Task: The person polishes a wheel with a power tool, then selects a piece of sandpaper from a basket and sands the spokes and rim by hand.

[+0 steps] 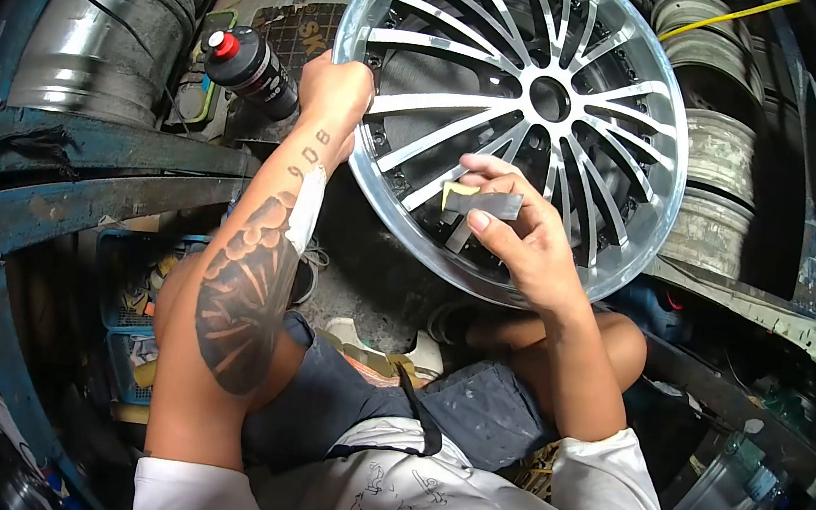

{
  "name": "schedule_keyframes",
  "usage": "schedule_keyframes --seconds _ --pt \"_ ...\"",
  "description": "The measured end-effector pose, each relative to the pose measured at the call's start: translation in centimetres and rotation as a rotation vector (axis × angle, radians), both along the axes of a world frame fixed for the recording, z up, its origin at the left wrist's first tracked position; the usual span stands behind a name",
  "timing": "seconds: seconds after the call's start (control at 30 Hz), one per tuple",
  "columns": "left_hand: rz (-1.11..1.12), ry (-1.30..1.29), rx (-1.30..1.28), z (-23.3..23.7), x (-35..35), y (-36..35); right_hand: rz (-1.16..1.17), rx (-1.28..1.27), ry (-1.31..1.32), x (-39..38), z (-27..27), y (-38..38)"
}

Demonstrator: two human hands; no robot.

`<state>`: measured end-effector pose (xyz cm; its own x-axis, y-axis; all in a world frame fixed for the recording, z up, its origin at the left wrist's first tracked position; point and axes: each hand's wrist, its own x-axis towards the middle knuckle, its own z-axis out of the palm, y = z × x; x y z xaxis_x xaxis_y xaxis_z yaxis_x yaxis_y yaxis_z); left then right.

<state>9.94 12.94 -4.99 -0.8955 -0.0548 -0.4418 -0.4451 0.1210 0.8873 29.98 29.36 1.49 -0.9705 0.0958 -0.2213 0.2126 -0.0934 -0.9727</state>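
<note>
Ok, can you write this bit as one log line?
left hand: grips alloy wheel at its edge | right hand: pinches sandpaper strip

The wheel (525, 107) stands tilted in front of the person's knees. The left hand (335, 96) grips its left edge; the right hand (521, 238) holds a strip of sandpaper (482, 203) over the lower spokes. A spray can (253, 66) lies just left of the wheel, a stack of rims (710, 169) to its right, a crate (133, 324) beside the left leg
</note>
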Motion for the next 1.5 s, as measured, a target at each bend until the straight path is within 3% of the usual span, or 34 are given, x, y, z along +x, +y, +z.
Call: schedule_keyframes --seconds 0.17,0.3,0.4,0.5,0.67,0.8,1.07,1.17,1.3,1.5 --pt "0.007 0.002 -0.026 1.4 0.5 0.3 0.102 -0.233 -0.144 0.5 0.5 0.7" --pt "0.028 0.007 -0.013 0.6 0.2 0.3 0.034 -0.323 -0.116 0.7 -1.0 0.2" --pt "0.017 0.034 -0.044 0.2 0.2 0.3 0.076 0.306 -0.193 0.5 -1.3 1.1" --pt "-0.028 -0.05 -0.069 -0.1 -0.3 0.0 0.087 1.038 0.168 0.4 -0.6 1.2" --pt "0.013 0.015 -0.01 0.8 0.3 0.3 0.077 1.19 0.391 -0.1 -1.7 -0.3" --pt "0.008 -0.012 0.012 0.1 0.0 0.2 0.284 1.5 0.353 -0.6 -2.1 -0.1" --pt "-0.024 0.002 -0.124 -1.0 -0.4 0.1 0.327 1.501 0.311 -0.9 -1.7 -0.7" --pt "0.049 0.035 -0.006 0.0 0.2 0.5 0.295 1.483 0.246 -0.5 -1.9 -0.7" --pt "0.059 0.082 -0.067 -0.4 0.1 0.5 0.277 1.453 0.344 -0.9 -2.8 -0.6" --pt "0.057 0.089 0.008 -1.7 -0.3 0.2 0.29 1.432 0.35 0.2 0.2 -1.1"
